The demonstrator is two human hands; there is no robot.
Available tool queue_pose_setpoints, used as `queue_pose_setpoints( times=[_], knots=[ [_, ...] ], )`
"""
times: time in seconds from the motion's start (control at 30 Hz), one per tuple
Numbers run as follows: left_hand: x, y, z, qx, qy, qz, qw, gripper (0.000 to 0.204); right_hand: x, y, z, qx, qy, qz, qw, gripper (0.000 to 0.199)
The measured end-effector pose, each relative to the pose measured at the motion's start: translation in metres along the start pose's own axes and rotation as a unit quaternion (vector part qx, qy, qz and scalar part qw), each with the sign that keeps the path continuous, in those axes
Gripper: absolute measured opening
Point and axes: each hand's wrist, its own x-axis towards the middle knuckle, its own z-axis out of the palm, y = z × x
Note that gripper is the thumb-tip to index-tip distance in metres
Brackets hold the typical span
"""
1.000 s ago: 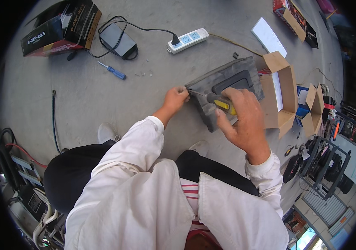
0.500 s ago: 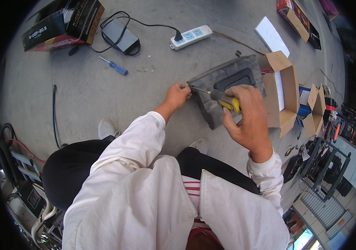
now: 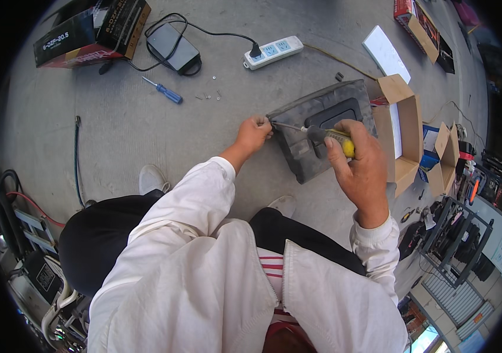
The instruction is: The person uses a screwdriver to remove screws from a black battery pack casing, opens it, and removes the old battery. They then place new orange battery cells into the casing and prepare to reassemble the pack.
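Observation:
A dark grey plastic cover point(image 3: 345, 106) with a rectangular opening lies on the concrete floor in front of me. My right hand point(image 3: 359, 167) grips a screwdriver with a yellow and black handle point(image 3: 328, 135). Its metal shaft runs left to the cover's near left corner. My left hand point(image 3: 254, 132) pinches that same corner right at the screwdriver's tip. Both arms wear white sleeves.
A blue-handled screwdriver point(image 3: 162, 91) and a few loose screws point(image 3: 208, 95) lie on the floor ahead. Beyond are a white power strip point(image 3: 273, 52), a black adapter point(image 3: 173, 47) and a dark box point(image 3: 89, 32). Open cardboard boxes point(image 3: 405, 138) stand right of the cover.
My right hand has drawn back toward me and the screwdriver has swung flatter, its tip now at the cover's left corner beside my left hand. The left hand has hardly moved.

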Motion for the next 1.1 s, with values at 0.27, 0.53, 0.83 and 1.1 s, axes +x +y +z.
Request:
queue_pose_setpoints(
  times=[0.27,0.53,0.83,1.1],
  knots=[
    [0.001,-0.002,0.001,-0.001,0.002,0.001,1.000,0.024,-0.002,0.001,0.001,-0.021,-0.015,0.011,1.000,0.032],
    [-0.005,0.003,0.005,0.000,0.029,0.025,0.999,0.022,0.000,-0.006,0.003,-0.014,0.017,-0.042,0.999,0.032],
    [0.005,-0.013,-0.026,0.041,0.077,-0.015,0.996,0.020,0.001,-0.012,0.002,-0.042,0.021,-0.082,0.995,0.030],
    [-0.001,0.001,-0.032,-0.178,0.172,-0.121,0.961,0.023,-0.002,0.004,0.009,-0.052,0.071,-0.050,0.995,0.030]
  ],
)
